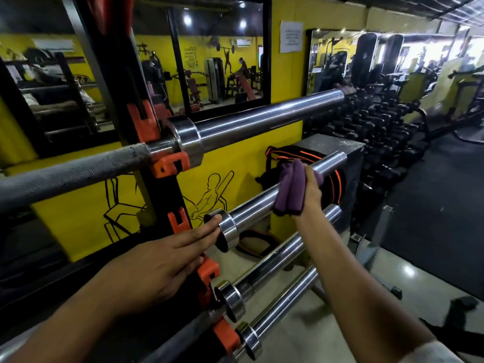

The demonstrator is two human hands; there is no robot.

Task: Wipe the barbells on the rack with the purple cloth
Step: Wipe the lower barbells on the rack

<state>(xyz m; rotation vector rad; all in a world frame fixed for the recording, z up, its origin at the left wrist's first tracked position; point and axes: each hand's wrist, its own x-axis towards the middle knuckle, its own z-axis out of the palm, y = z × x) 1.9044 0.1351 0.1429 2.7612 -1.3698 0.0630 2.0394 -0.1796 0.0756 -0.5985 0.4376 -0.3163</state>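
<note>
Several chrome barbells lie across a black rack upright point(157, 195) with orange hooks. The top barbell point(262, 121) is at chest height. On the second barbell's sleeve point(251, 205), my right hand point(310, 189) grips the folded purple cloth point(290, 189) wrapped over the sleeve near its outer end. My left hand point(167, 258) reaches out with straight fingers, whose tips touch the sleeve's collar point(227, 229). Two lower barbell sleeves point(275, 260) point(285, 299) stick out below.
A yellow wall with mirrors stands behind the rack. A black box point(337, 153) with an orange-black bag sits behind the sleeve ends. A dumbbell rack point(385, 132) runs along the right wall. Dark floor mats and pale tiles lie to the right.
</note>
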